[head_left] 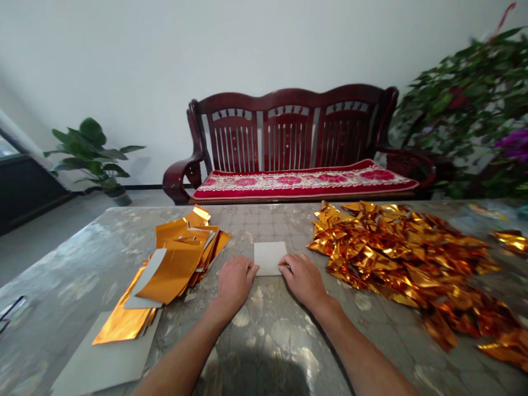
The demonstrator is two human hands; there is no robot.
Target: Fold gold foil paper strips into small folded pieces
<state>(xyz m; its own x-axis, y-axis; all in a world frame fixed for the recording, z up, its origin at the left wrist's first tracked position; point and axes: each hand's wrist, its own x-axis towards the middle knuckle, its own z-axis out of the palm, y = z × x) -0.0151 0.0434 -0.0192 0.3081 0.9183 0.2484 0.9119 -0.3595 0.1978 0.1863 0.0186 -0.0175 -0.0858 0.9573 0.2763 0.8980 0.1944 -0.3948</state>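
Note:
A pale grey-white sheet of paper (pixel 270 256) lies flat on the table, its plain side up. My left hand (pixel 236 278) pinches its left edge near the front corner, thumb on the near side. Opposite it, my right hand (pixel 304 278) grips the right edge, fingertips curled together. To the left is a loose stack of gold foil paper sheets (pixel 175 272), some turned to show a pale back. On the right spreads a heap of folded gold foil pieces (pixel 391 253), close to my right hand.
The table has a patterned grey cover (pixel 256 330). A larger grey sheet (pixel 111 352) lies under the stack's near end. Clear plastic (pixel 482 214) rests at the far right. Beyond the table are a dark red wooden bench (pixel 235 143) and potted plants (pixel 93 148).

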